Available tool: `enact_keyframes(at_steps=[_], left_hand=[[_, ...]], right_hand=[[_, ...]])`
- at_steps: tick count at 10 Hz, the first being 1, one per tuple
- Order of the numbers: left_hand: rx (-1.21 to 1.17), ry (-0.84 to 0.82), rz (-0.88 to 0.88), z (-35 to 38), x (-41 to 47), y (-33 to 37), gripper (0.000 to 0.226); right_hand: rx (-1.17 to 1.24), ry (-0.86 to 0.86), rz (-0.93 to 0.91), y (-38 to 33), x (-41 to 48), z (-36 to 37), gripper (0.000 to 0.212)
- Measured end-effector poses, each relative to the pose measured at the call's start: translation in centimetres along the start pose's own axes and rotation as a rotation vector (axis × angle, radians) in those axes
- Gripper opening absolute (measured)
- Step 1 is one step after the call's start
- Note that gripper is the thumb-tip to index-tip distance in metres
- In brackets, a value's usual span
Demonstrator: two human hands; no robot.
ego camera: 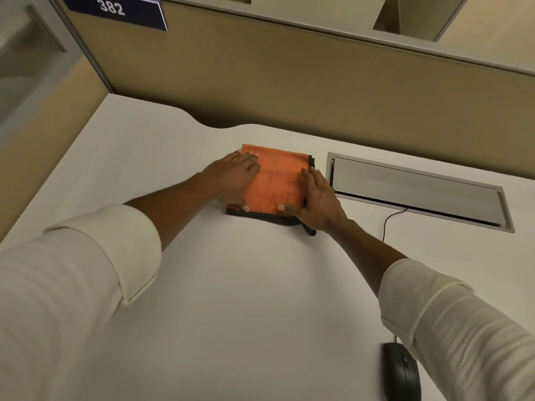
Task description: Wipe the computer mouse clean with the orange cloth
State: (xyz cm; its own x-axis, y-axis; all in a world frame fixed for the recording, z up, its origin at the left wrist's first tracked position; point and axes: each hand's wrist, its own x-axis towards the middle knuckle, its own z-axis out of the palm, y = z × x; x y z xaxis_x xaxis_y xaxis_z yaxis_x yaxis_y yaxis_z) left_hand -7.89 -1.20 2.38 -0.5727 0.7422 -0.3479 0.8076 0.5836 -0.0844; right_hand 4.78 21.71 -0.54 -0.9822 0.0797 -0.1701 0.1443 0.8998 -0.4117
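1. Both hands, left hand (pixel 236 176) and right hand (pixel 320 202), lie flat and open on the orange cloth (pixel 275 180); neither grips it.
2. Cloth: folded; a one-handed lift may unfold it.
3. Computer mouse (pixel 401 370): well nearer than the cloth, rightward, under the right sleeve (pixel 451 328). Its cable (pixel 386 224) may snag the forearm.

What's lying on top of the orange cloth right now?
Both hands lie flat on the orange cloth: the left hand covers its left edge, the right hand its right edge. Nothing else is on it. The mouse sits apart, near the right sleeve.
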Motion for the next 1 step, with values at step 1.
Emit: enact_keyframes(at_steps=[1], left_hand=[[0.011, 0.039, -0.014, -0.62, -1.54, 1.40, 0.116]], right_hand=[[0.036, 0.051, 0.040, 0.02, -1.88, -0.31, 0.115]])
